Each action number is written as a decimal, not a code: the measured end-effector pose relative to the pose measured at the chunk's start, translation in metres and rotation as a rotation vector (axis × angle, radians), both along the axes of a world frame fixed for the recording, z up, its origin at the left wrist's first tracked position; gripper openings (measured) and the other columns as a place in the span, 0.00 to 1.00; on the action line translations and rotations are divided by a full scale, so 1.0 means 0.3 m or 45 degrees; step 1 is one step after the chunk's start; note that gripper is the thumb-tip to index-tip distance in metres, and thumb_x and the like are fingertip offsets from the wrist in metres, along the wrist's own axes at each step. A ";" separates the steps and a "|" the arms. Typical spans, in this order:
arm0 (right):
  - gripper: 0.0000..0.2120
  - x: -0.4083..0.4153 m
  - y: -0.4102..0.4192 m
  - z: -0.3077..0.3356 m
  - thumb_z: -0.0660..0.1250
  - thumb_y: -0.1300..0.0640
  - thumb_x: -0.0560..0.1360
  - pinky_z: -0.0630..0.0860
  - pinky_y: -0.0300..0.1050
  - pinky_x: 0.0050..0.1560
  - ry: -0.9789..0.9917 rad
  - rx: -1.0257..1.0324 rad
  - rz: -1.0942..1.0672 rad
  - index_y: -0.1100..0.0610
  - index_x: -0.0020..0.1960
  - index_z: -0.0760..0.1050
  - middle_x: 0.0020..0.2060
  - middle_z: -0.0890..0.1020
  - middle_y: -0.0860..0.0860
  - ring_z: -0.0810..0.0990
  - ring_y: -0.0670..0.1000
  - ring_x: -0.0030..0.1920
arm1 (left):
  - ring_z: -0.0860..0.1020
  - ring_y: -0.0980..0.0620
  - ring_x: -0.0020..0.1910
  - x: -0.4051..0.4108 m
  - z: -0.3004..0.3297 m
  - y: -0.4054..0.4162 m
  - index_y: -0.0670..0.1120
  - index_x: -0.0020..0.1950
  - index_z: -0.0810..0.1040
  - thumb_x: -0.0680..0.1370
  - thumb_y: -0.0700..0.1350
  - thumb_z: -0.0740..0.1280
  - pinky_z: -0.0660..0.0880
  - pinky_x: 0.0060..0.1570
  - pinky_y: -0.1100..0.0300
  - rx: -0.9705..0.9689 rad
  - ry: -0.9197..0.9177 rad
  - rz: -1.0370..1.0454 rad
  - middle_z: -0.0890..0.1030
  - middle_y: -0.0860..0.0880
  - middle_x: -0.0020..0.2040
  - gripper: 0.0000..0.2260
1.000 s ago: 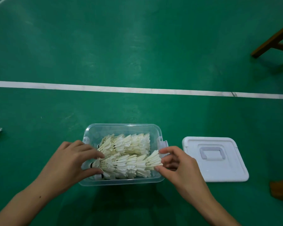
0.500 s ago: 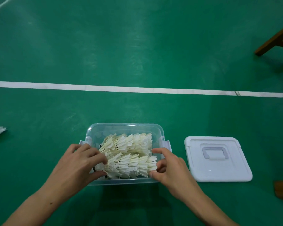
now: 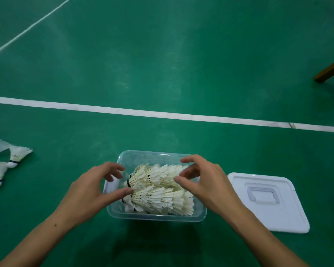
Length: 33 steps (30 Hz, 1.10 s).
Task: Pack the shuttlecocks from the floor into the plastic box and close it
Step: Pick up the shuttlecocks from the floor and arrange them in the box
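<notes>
Clear plastic box (image 3: 154, 216) sits nearest me on the green floor (image 3: 162, 64), stacked rows of white feather shuttlecocks (image 3: 158, 189) lying inside; my left hand (image 3: 87, 191) and right hand (image 3: 206, 184) hover at either end, fingers loosely spread, thumbs brushing feathers, gripping nothing that I can see; white plastic lid with handle (image 3: 266, 201) lies flat just right, not yet on; three loose shuttlecocks (image 3: 6, 160) wait far left; I judge mostly packed, those plus closing left.
</notes>
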State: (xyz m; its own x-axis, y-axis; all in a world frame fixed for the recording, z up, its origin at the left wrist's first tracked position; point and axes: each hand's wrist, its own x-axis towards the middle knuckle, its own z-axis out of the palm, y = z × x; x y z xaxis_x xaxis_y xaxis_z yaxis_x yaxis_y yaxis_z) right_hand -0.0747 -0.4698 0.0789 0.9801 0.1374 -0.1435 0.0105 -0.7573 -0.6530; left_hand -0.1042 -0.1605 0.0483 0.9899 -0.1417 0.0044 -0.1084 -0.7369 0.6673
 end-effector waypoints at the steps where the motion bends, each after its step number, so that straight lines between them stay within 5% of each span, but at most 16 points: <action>1: 0.22 0.013 0.040 0.001 0.76 0.39 0.73 0.83 0.49 0.56 -0.011 0.007 0.034 0.42 0.64 0.76 0.45 0.86 0.37 0.84 0.36 0.48 | 0.81 0.63 0.52 0.001 0.001 0.008 0.63 0.61 0.77 0.66 0.79 0.68 0.81 0.51 0.51 -0.040 -0.002 0.049 0.83 0.65 0.52 0.30; 9: 0.24 0.107 0.368 -0.014 0.74 0.37 0.74 0.83 0.49 0.55 -0.124 0.028 0.283 0.45 0.66 0.75 0.47 0.86 0.38 0.84 0.38 0.49 | 0.82 0.60 0.49 0.014 -0.018 0.174 0.62 0.60 0.77 0.69 0.75 0.69 0.81 0.49 0.50 -0.198 -0.062 0.335 0.84 0.63 0.49 0.27; 18: 0.20 0.220 0.991 -0.118 0.73 0.39 0.75 0.82 0.53 0.53 -0.174 -0.003 0.719 0.44 0.63 0.74 0.46 0.86 0.37 0.85 0.43 0.50 | 0.83 0.57 0.42 -0.142 -0.143 0.698 0.58 0.58 0.78 0.70 0.67 0.76 0.82 0.47 0.47 -0.266 -0.030 0.871 0.85 0.60 0.45 0.22; 29: 0.19 0.352 1.530 -0.343 0.70 0.44 0.79 0.79 0.53 0.57 -0.122 -0.150 1.001 0.48 0.66 0.73 0.55 0.86 0.43 0.82 0.52 0.59 | 0.83 0.54 0.42 -0.134 -0.273 1.165 0.57 0.59 0.79 0.74 0.59 0.77 0.82 0.49 0.49 -0.121 0.117 1.190 0.85 0.56 0.46 0.16; 33: 0.20 0.435 1.670 -0.424 0.71 0.47 0.79 0.78 0.54 0.58 -0.217 -0.230 0.986 0.49 0.68 0.72 0.62 0.78 0.53 0.76 0.59 0.63 | 0.83 0.48 0.51 -0.049 -0.342 1.175 0.60 0.66 0.77 0.75 0.60 0.75 0.80 0.55 0.49 -0.088 0.191 1.283 0.84 0.51 0.51 0.21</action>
State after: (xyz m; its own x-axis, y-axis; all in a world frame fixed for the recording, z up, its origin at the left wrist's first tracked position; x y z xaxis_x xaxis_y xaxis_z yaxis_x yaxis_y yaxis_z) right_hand 0.0559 0.0312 -0.0483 0.6267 0.7746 -0.0857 0.6632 -0.5878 -0.4633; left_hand -0.1189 0.1921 -0.0543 0.6399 0.7531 -0.1528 0.6287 -0.3987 0.6677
